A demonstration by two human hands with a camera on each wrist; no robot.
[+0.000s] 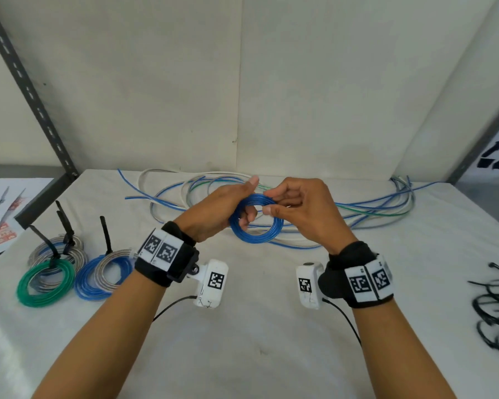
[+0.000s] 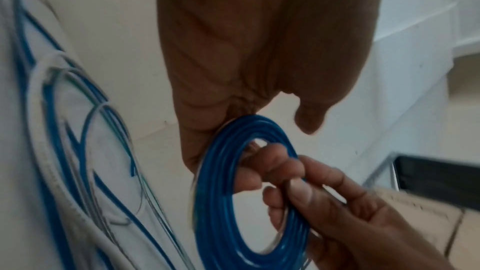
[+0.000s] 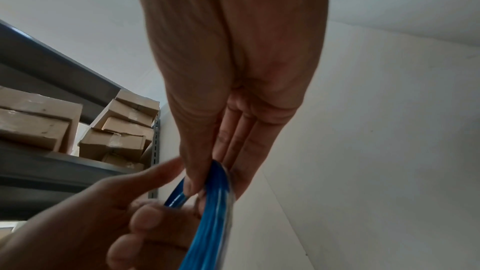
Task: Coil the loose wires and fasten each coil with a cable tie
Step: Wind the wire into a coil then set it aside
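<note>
Left hand (image 1: 213, 208) and right hand (image 1: 297, 210) both grip the blue coil (image 1: 255, 223); it needs a cable tie (image 1: 493, 309) next.

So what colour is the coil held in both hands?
Blue coil, clearest in the head view.
</note>
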